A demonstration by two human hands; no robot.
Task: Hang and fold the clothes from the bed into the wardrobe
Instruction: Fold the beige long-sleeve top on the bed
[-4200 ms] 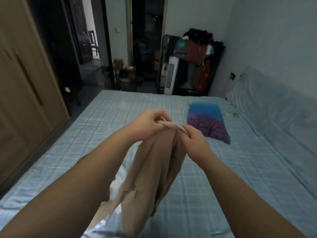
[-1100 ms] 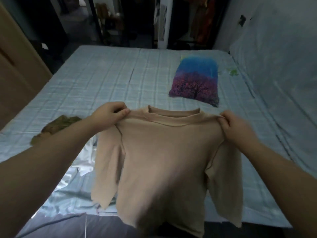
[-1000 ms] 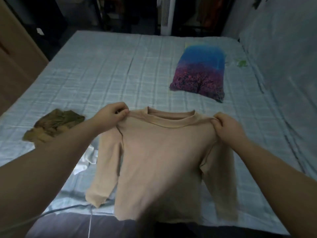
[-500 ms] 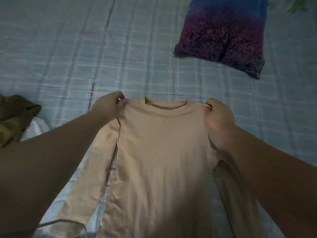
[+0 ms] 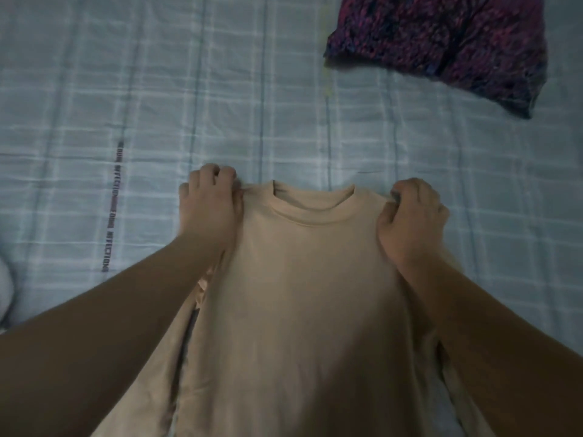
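Observation:
A beige long-sleeved top [image 5: 303,294] lies spread front-up on the bed, collar pointing away from me. My left hand [image 5: 209,206] pinches its left shoulder with curled fingers. At the other shoulder my right hand [image 5: 411,216] grips the fabric the same way. Both sleeves trail down along the body under my forearms and are partly hidden.
The bed is covered by a pale blue checked sheet [image 5: 126,89] with a dark printed strip of letters [image 5: 112,209]. A folded purple and blue patterned cloth [image 5: 441,42] lies at the far right. Something white [image 5: 4,288] shows at the left edge.
The top went from bunched, to held up by its shoulders, to lying flat on the sheet. My view has dropped closer to the bed; the olive garment at left is out of view.

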